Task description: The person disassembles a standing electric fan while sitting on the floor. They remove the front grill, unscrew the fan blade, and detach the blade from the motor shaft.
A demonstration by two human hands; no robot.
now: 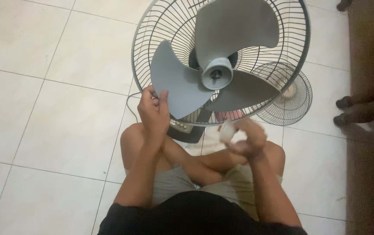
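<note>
Fan (pixel 216 74) standing open-faced on the tiled floor (pixel 65 126), between the sitter's knees.
Left hand (pixel 153 111) is pinching a grey blade's (pixel 176 82) edge; right hand (pixel 247 138), blurred, is closing around a small white cap (pixel 227 130); rear grille (pixel 152 30) still on.

I sit on a pale tiled floor (pixel 56 130) (thin grey grout lines), evenly lit. Dark wooden furniture (pixel 369 56) stands at my right, its feet (pixel 343 102) on the tiles.
</note>
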